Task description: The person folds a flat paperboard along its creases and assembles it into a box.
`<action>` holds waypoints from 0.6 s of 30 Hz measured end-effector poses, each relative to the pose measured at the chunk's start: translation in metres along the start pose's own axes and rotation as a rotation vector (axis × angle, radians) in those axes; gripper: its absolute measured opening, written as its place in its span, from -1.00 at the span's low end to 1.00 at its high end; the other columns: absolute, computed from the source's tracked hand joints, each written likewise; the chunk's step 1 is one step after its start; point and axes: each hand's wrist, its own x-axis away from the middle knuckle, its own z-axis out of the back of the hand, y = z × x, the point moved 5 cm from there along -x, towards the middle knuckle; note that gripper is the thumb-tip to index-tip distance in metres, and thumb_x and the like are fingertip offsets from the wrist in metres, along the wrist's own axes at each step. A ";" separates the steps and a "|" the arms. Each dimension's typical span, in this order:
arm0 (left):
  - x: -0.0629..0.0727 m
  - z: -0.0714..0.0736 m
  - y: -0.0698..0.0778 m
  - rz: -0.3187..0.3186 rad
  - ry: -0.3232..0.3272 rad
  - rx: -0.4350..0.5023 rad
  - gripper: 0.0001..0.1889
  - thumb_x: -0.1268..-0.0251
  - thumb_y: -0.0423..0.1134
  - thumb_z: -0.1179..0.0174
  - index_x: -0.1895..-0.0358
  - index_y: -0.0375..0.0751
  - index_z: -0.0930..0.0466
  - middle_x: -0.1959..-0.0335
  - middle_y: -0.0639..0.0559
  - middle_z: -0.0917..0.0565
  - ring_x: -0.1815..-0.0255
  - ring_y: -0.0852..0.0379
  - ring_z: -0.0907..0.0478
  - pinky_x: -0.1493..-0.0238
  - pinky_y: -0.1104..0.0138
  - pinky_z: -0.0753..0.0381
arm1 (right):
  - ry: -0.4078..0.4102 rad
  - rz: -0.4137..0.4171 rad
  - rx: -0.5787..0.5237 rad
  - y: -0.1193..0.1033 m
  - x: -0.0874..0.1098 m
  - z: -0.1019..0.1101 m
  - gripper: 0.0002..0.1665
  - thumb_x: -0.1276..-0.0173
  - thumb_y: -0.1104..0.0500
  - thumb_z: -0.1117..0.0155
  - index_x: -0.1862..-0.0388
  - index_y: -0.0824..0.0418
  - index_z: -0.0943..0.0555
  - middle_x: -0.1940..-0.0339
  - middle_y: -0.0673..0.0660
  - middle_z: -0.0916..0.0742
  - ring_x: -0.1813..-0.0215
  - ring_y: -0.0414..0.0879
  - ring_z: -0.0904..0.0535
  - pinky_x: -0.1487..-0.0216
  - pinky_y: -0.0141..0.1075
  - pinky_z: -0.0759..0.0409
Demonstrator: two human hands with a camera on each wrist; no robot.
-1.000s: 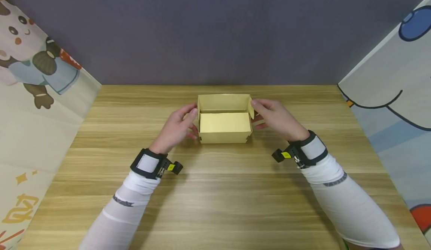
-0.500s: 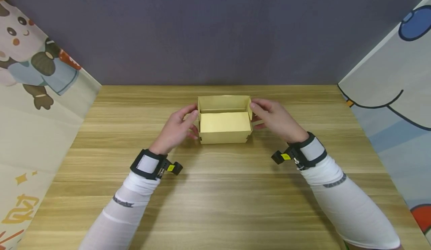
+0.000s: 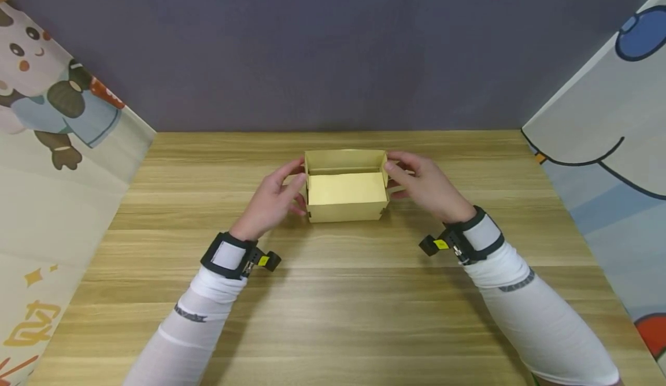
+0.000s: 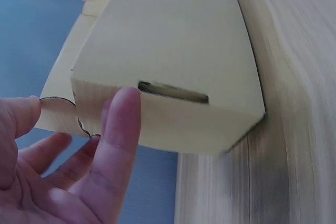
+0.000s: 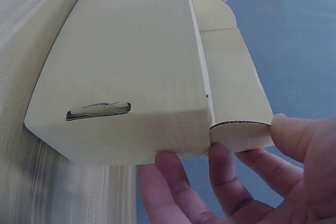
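Note:
A small tan cardboard box (image 3: pixel 347 188) stands on the wooden table, its hinged lid (image 3: pixel 346 159) raised at the back. Rounded side flaps fold in from the lid's ends. My left hand (image 3: pixel 270 201) is at the left end, thumb and fingers pinching the lid's left flap (image 4: pixel 60 114). One finger (image 4: pixel 116 135) lies along the end wall beside a slot (image 4: pixel 173 93). At the right end, my right hand (image 3: pixel 429 189) holds the right flap (image 5: pixel 241 135) between thumb and fingers, other fingertips touching the end wall. The box's inside is hidden behind a pale panel.
The wooden table (image 3: pixel 343 311) extends toward me and to both sides. A dark blue-grey panel (image 3: pixel 333 51) rises behind it. Cartoon-printed sheets (image 3: pixel 62 97) border the left side and the right. Each wrist carries a strapped camera.
The raised lid has tipped slightly forward and down, its top edge now lower. Both hands follow it with small movements; the box base stays almost in place.

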 end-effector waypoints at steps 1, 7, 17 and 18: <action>0.000 0.000 0.000 -0.012 -0.004 -0.005 -0.40 -0.46 0.06 0.02 -0.50 0.05 -0.12 -0.37 0.02 -0.34 0.36 -0.14 -0.62 0.28 -0.06 -0.69 | 0.001 0.003 0.002 0.000 0.000 0.000 -0.29 -0.43 -0.21 -0.07 -0.46 0.04 -0.27 -0.07 0.17 -0.54 -0.01 0.05 -0.62 0.05 -0.14 -0.70; 0.000 0.000 0.001 -0.061 -0.031 -0.028 -0.42 -0.49 -0.01 0.03 -0.50 0.04 -0.10 -0.38 -0.03 -0.33 0.35 -0.16 -0.62 0.27 -0.02 -0.70 | 0.020 0.024 0.032 -0.001 0.002 0.000 -0.33 -0.43 -0.17 -0.08 -0.43 0.02 -0.30 -0.04 0.17 -0.56 0.01 0.04 -0.64 0.07 -0.17 -0.70; 0.002 0.001 0.000 -0.096 -0.043 -0.115 -0.44 -0.49 -0.09 0.01 -0.49 0.07 -0.12 -0.12 -0.15 -0.54 0.25 -0.29 -0.63 0.18 -0.03 -0.69 | 0.043 0.066 0.046 0.001 0.004 0.001 -0.45 -0.42 -0.10 -0.14 -0.36 -0.10 -0.40 -0.13 0.13 -0.54 -0.03 0.05 -0.63 0.04 -0.14 -0.70; 0.001 0.001 -0.001 -0.103 -0.044 -0.116 -0.44 -0.49 -0.11 0.00 -0.49 0.05 -0.12 -0.11 -0.14 -0.54 0.25 -0.29 -0.63 0.18 -0.03 -0.69 | 0.044 0.072 0.047 0.001 0.005 0.001 -0.46 -0.42 -0.09 -0.15 -0.35 -0.11 -0.41 -0.14 0.13 -0.54 -0.03 0.04 -0.63 0.04 -0.15 -0.70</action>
